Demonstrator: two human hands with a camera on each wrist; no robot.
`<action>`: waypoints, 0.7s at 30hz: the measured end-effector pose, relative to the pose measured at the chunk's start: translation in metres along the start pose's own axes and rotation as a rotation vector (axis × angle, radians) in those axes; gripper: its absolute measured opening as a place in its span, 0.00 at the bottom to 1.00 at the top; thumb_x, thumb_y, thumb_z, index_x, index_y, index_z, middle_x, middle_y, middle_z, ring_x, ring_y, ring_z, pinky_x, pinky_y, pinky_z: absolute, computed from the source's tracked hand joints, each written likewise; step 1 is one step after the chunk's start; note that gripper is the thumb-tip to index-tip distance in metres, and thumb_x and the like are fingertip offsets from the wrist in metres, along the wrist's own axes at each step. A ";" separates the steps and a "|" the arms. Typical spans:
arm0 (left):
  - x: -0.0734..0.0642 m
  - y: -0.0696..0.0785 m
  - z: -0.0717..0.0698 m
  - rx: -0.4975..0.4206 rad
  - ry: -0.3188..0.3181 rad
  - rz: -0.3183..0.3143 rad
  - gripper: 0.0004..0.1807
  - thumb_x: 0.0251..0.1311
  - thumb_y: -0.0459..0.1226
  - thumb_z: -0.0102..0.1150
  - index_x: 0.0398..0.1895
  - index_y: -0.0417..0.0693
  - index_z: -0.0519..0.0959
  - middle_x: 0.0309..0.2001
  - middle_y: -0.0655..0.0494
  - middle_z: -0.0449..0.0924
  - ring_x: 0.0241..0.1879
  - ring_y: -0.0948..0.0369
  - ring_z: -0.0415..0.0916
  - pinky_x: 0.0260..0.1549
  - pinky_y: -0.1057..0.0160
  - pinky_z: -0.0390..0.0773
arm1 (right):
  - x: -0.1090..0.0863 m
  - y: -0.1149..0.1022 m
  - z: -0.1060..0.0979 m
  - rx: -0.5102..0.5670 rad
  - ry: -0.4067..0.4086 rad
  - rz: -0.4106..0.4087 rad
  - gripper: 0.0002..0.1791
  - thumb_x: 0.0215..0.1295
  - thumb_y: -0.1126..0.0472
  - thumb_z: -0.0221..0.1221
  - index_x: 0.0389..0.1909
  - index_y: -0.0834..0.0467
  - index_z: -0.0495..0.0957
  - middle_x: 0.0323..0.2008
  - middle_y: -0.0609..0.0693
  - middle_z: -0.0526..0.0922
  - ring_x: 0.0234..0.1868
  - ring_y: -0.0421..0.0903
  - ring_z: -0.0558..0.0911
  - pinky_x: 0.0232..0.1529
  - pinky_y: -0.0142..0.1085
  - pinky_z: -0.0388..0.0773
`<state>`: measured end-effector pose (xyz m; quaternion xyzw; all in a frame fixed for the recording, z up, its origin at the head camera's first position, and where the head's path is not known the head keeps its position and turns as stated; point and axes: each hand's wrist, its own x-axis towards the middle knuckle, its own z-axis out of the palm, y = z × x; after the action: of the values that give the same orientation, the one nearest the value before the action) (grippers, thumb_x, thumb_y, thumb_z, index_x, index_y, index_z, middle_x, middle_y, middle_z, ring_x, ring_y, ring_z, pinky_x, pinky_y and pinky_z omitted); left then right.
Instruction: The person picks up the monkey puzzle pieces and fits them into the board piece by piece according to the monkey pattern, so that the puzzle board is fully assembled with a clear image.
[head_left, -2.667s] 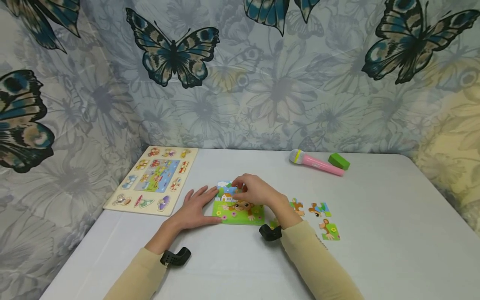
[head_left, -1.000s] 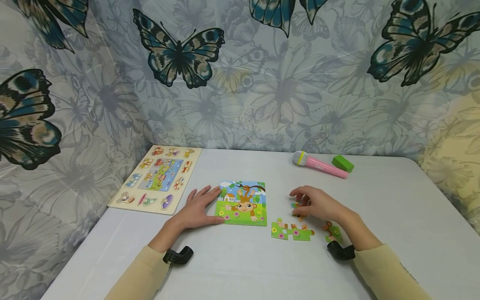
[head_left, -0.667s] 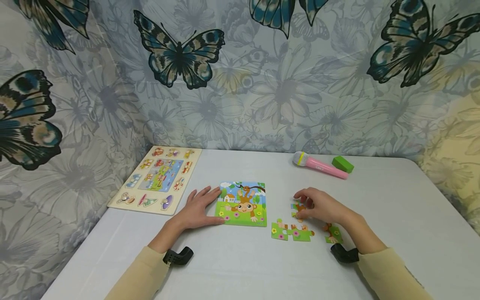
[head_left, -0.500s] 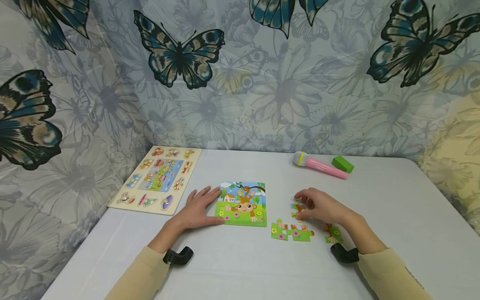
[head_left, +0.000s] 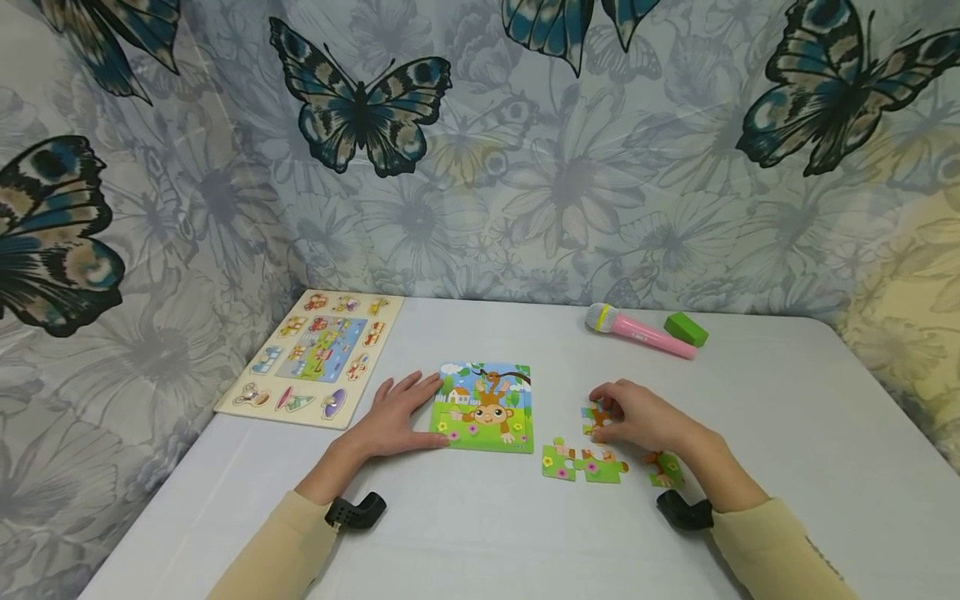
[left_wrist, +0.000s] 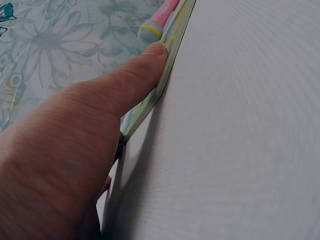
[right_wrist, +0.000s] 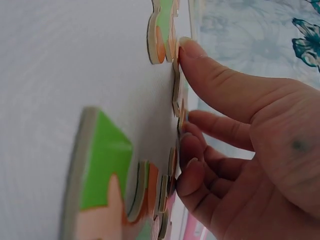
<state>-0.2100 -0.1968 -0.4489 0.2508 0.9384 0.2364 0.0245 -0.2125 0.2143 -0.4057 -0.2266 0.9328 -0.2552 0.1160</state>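
A square picture puzzle (head_left: 487,433) of a monkey in a garden lies in the middle. My left hand (head_left: 393,423) rests at its left side, fingers spread and straight; in the left wrist view its thumb (left_wrist: 135,75) lies along the puzzle's edge. To the right, my right hand (head_left: 648,415) pinches a loose puzzle piece (head_left: 588,419) at table level between thumb and fingertips. Just in front are two more pieces side by side, one with a yellow flower (head_left: 557,464) and one with a pink flower (head_left: 603,472). Another green piece (head_left: 667,471) sits partly behind my right wrist.
A wooden board of pictured shapes (head_left: 247,410) lies at the left. Toward the back right are a pink toy microphone (head_left: 648,333) and a green block (head_left: 686,328). A butterfly-printed cloth (head_left: 480,208) hangs behind the white table (head_left: 480,533).
My right hand has moved right, from the top of the monkey puzzle to the loose pieces, uncovering the picture. Lately it barely shifts. My left hand stays where it was.
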 end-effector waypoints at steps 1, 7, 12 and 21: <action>0.000 0.000 0.000 -0.002 -0.001 0.001 0.54 0.53 0.63 0.68 0.78 0.45 0.61 0.77 0.53 0.59 0.77 0.46 0.46 0.70 0.35 0.37 | 0.000 0.000 0.000 0.003 -0.001 0.006 0.30 0.58 0.54 0.74 0.56 0.66 0.77 0.39 0.49 0.75 0.40 0.47 0.74 0.45 0.45 0.75; 0.000 0.000 0.001 -0.001 0.002 0.009 0.54 0.54 0.63 0.68 0.78 0.45 0.61 0.77 0.52 0.59 0.77 0.46 0.47 0.70 0.34 0.38 | -0.001 0.000 0.001 0.004 0.010 0.016 0.31 0.58 0.54 0.74 0.56 0.67 0.76 0.39 0.49 0.75 0.40 0.47 0.74 0.45 0.45 0.75; -0.001 0.000 0.001 -0.002 0.001 0.013 0.54 0.54 0.63 0.68 0.78 0.45 0.61 0.76 0.52 0.60 0.77 0.46 0.47 0.69 0.34 0.38 | -0.001 0.000 0.002 0.007 0.045 -0.016 0.30 0.57 0.55 0.75 0.55 0.66 0.76 0.39 0.49 0.75 0.39 0.47 0.73 0.44 0.44 0.75; 0.001 0.000 0.000 0.003 0.001 0.017 0.54 0.54 0.63 0.67 0.78 0.45 0.62 0.76 0.52 0.60 0.77 0.46 0.47 0.69 0.33 0.38 | -0.002 0.001 -0.002 0.085 0.099 -0.039 0.21 0.62 0.61 0.71 0.53 0.63 0.78 0.38 0.48 0.76 0.40 0.47 0.74 0.41 0.42 0.75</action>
<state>-0.2103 -0.1962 -0.4491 0.2586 0.9367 0.2352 0.0216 -0.2112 0.2166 -0.4045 -0.2268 0.9211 -0.3078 0.0740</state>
